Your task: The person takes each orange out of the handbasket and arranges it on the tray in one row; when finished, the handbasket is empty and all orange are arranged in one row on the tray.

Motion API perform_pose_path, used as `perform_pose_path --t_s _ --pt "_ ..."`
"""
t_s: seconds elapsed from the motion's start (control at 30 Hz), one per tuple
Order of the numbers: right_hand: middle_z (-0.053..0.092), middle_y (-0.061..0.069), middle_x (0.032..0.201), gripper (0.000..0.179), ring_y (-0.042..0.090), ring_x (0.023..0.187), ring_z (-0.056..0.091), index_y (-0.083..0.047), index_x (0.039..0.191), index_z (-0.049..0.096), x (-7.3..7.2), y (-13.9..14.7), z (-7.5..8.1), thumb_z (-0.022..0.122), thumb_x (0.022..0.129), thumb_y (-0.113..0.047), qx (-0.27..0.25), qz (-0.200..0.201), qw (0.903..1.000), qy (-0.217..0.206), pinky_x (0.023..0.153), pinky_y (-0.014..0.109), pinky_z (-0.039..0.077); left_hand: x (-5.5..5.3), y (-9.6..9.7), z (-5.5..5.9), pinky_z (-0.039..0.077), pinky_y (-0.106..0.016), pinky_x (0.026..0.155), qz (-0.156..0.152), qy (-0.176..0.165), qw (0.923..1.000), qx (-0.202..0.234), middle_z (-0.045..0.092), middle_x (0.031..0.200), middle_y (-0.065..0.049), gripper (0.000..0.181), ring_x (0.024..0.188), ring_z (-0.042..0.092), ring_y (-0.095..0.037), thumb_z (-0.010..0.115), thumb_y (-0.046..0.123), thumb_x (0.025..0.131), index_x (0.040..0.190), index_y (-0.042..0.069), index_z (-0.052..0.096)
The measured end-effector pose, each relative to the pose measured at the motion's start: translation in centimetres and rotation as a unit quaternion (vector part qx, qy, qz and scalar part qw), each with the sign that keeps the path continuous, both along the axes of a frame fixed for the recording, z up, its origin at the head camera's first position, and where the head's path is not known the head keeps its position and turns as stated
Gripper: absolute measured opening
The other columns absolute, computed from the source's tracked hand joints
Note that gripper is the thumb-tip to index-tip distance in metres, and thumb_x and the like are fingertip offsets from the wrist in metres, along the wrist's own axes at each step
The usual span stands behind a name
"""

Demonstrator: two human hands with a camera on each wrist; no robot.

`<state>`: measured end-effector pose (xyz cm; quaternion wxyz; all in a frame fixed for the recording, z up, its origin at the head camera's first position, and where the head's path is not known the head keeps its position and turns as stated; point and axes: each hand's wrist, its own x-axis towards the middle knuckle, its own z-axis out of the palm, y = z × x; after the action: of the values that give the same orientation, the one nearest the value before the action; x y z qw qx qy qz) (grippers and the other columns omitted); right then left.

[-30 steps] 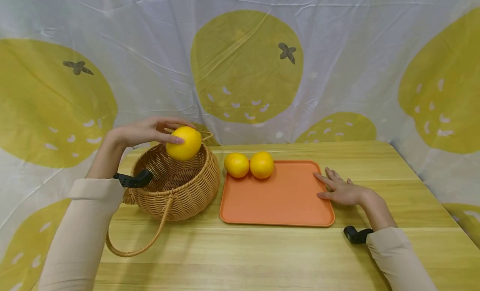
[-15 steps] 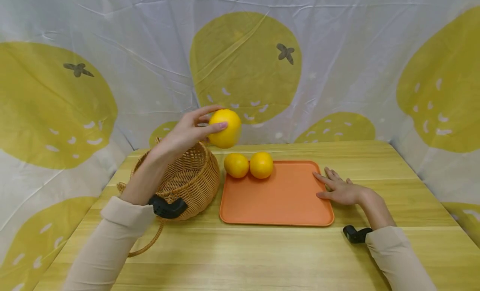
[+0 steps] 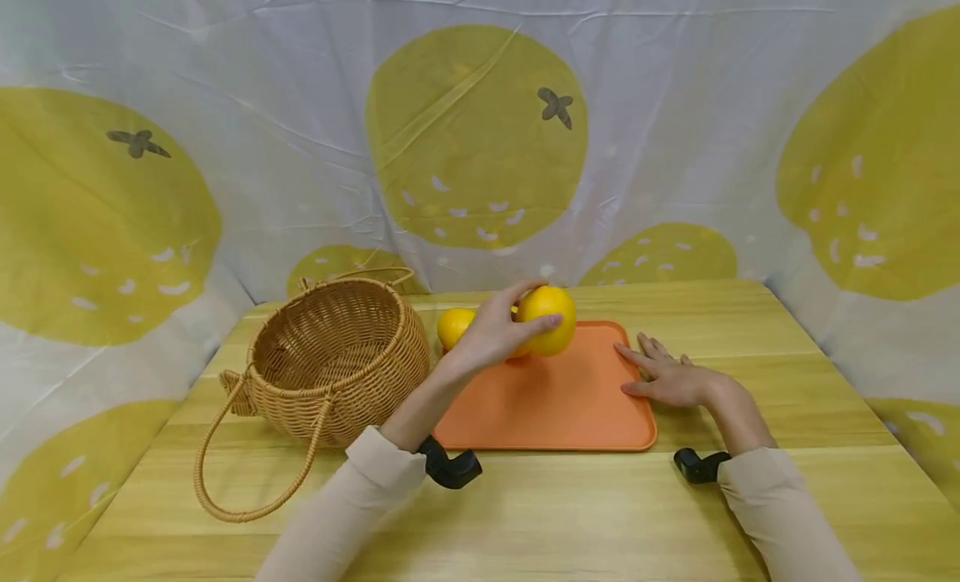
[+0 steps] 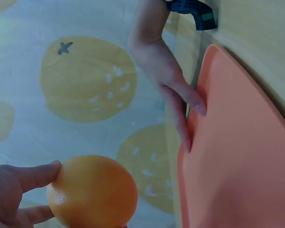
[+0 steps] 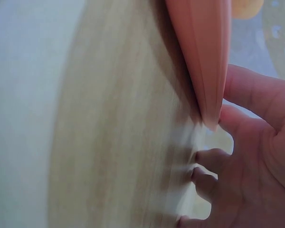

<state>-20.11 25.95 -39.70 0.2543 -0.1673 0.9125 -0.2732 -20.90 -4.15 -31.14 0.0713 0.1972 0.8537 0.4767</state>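
Note:
My left hand (image 3: 491,336) holds a yellow-orange orange (image 3: 552,319) between thumb and fingers, over the back part of the orange-coloured tray (image 3: 570,411). In the left wrist view this orange (image 4: 92,192) shows large at the bottom, with thumb and fingertips against its side. On the tray's back left corner sits another orange (image 3: 453,325), partly covered by my left hand. A third one beside it is almost wholly hidden. With fingers spread and fairly straight, my right hand (image 3: 675,380) touches the tray's right rim; the right wrist view shows thumb and index finger at the rim (image 5: 211,95).
To the left of the tray stands a round wicker basket (image 3: 390,390). Its front handle (image 3: 202,474) hangs down onto the wooden table (image 3: 570,515). A fruit-printed cloth (image 3: 645,107) hangs behind the table and along its sides.
My left hand has carried the orange from above the basket rightward, then down over the tray. The right hand stays at the tray's rim. The camera view has shifted slightly.

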Motion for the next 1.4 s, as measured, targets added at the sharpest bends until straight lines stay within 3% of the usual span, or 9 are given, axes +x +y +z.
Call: perform_pose_path --t_s 0.27,0.5,0.7,0.93,1.2,1.4 --pt "-0.015 0.032 0.168 0.087 0.054 0.155 -0.015 -0.009 0.167 0.014 -0.3 0.1 -0.4 0.057 0.104 -0.05 0.004 0.0 1.0 -0.002 0.112 0.081 -0.013 -0.5 5.1 -4.6 0.048 -0.048 0.11 0.038 -0.021 0.999 0.004 0.056 0.152 -0.012 0.06 0.135 0.056 -0.032 0.072 0.029 0.099 0.153 0.016 0.051" --pt "-0.014 0.034 0.168 0.085 0.055 0.154 -0.014 -0.007 0.167 0.014 -0.1 -0.2 0.0 0.057 0.105 -0.046 0.004 0.001 1.0 -0.003 0.112 0.081 -0.012 -1.2 7.3 -7.4 0.046 -0.052 0.11 0.092 -0.004 0.9954 -0.028 0.057 0.148 -0.015 0.06 0.133 0.054 -0.036 0.071 0.03 0.1 0.153 0.014 0.051" --pt "-0.013 0.035 0.167 0.086 0.055 0.154 -0.014 -0.006 0.166 0.014 0.0 -0.3 0.1 0.057 0.104 -0.047 0.007 0.001 1.0 0.002 0.112 0.081 -0.011 -1.7 7.2 -8.1 0.045 -0.053 0.112 0.107 0.017 0.9899 -0.092 0.052 0.148 -0.021 0.064 0.132 0.056 -0.038 0.063 0.039 0.104 0.158 0.013 0.042" --pt "-0.014 0.035 0.167 0.086 0.056 0.154 -0.014 -0.006 0.166 0.014 0.0 -0.2 -0.1 0.057 0.104 -0.047 0.01 0.0 0.9999 0.002 0.112 0.081 -0.011 -1.8 6.9 -8.6 0.048 -0.051 0.112 0.051 0.083 0.9821 -0.162 0.036 0.162 -0.021 0.073 0.137 0.053 -0.041 0.069 0.027 0.101 0.163 0.014 0.032" --pt "-0.013 0.034 0.168 0.086 0.055 0.154 -0.013 -0.008 0.167 0.015 0.0 -0.1 -0.4 0.058 0.104 -0.049 0.006 -0.002 1.0 0.002 0.112 0.081 -0.01 -1.9 6.9 -8.9 0.042 -0.049 0.118 0.055 0.125 0.9774 -0.161 0.039 0.164 -0.017 0.075 0.146 0.045 -0.037 0.076 0.016 0.095 0.158 0.006 0.037" --pt "-0.015 0.035 0.167 0.089 0.055 0.153 -0.016 -0.007 0.166 0.015 -0.2 0.4 -1.0 0.058 0.103 -0.052 -0.009 0.0 0.9999 0.007 0.11 0.081 -0.013 -1.9 7.1 -8.5 0.053 -0.053 0.105 0.067 0.118 0.97 -0.202 0.033 0.166 -0.019 0.078 0.144 0.046 -0.04 0.074 0.011 0.095 0.162 0.016 0.034"
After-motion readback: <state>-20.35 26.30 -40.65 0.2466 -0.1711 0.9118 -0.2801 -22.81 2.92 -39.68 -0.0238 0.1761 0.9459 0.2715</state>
